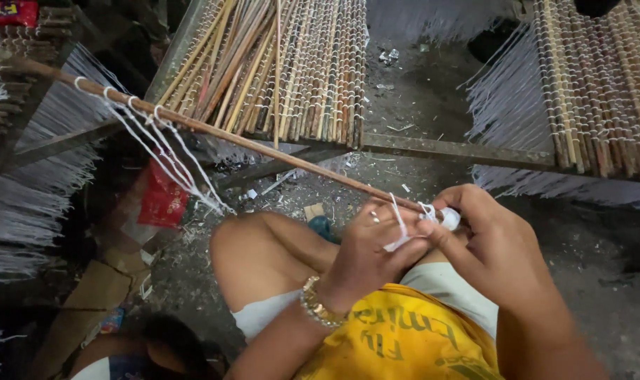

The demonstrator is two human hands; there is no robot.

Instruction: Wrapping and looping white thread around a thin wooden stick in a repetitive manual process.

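A long thin wooden stick (264, 146) runs from upper left down to my hands, with white string (166, 151) looped around it in several places. My left hand (366, 257), with a gold bracelet on its wrist, pinches a strand of white string (399, 229) at the stick's near end. My right hand (489, 243) grips the stick's end, where string is wrapped into a white wad (449, 218). Both hands hover above my bent knee (253, 257) and yellow shirt (404, 338).
Mats of sticks bound with white string lie on frames ahead (292, 70) and at right (594, 84), white fringe hanging below them. More white strands hang at left (31, 204). A red packet (161, 200) and cardboard (95, 288) lie on the littered dirt floor.
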